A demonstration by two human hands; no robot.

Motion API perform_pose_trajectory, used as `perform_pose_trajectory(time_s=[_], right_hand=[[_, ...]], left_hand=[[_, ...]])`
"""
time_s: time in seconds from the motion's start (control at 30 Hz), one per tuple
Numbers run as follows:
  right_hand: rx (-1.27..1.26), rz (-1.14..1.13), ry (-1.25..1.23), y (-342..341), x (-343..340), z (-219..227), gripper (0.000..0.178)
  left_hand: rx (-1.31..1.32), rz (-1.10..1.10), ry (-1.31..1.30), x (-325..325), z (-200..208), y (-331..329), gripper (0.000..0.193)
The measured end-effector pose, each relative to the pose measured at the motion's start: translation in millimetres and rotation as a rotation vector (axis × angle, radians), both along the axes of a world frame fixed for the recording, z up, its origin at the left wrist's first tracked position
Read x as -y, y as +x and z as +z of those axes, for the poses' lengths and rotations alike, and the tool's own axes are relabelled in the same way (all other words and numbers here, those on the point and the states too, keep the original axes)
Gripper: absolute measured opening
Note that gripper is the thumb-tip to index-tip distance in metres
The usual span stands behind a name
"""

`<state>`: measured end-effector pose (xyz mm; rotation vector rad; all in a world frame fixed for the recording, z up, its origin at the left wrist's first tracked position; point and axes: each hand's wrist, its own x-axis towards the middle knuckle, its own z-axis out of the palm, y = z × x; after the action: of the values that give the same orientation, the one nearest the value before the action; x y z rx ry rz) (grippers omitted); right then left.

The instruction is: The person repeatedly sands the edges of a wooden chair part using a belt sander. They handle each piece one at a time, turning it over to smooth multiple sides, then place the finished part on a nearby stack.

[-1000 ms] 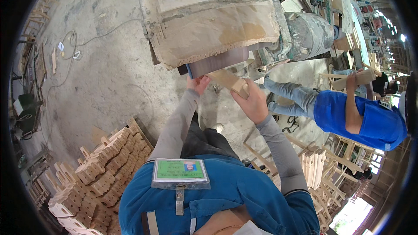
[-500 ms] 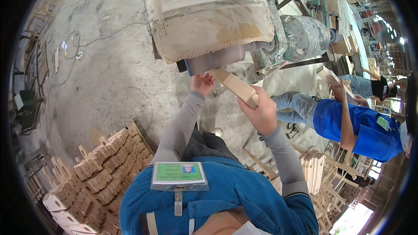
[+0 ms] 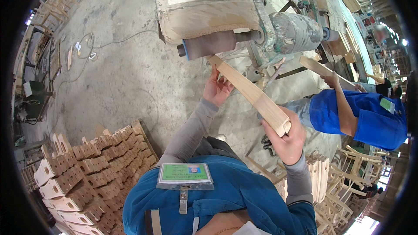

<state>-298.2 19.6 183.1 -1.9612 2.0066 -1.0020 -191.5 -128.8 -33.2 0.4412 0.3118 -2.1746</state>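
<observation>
A long pale wooden piece (image 3: 248,91) slants from the lower right up to the sanding drum (image 3: 209,45). My right hand (image 3: 289,141) is closed around its near end. Along the left edge of the piece, close to its far end, my left hand (image 3: 217,90) grips it, the thumb upward and some fingertips tucked behind the wood. The far end lies at the lower side of the brown drum; I cannot tell whether they touch. Above the drum hangs a dusty cover (image 3: 209,15) with a printed sheet on it.
Stacked wooden parts with slots (image 3: 100,165) stand at the lower left. A dusty motor (image 3: 298,35) sits right of the drum. A co-worker in blue (image 3: 339,113) holds another wooden piece at the right. More wooden parts (image 3: 320,178) stand lower right. A cable (image 3: 117,42) crosses the floor.
My right hand has moved down and right, drawing the wooden piece back so more of it shows. My left hand has shifted right onto the piece. The co-worker's wooden piece has moved.
</observation>
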Motion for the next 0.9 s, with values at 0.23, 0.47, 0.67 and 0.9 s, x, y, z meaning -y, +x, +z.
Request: perform_pose_trajectory(time_s=[0.23, 0.47, 0.67, 0.9], right_hand=[[0.045, -0.039, -0.012, -18.6, -66.5, 25.1, 0.044], [0.129, -0.147, -0.026, -62.8, -167.5, 24.1, 0.046], [0.439, 0.044, 0.099, -131.5, -262.1, 14.4, 0.055], [0.848, 0.045, 0.463, -178.4, -295.6, -7.1, 0.085]], left_hand=[[0.107, -0.036, -0.071, -52.5, 54.3, -11.2, 0.04], [0.134, -0.213, -0.243, -117.2, 85.6, -26.2, 0.042], [-0.004, -0.512, -0.354, -159.6, 83.1, -44.6, 0.04], [0.18, -0.582, -0.599, -205.7, 86.2, -71.3, 0.051]])
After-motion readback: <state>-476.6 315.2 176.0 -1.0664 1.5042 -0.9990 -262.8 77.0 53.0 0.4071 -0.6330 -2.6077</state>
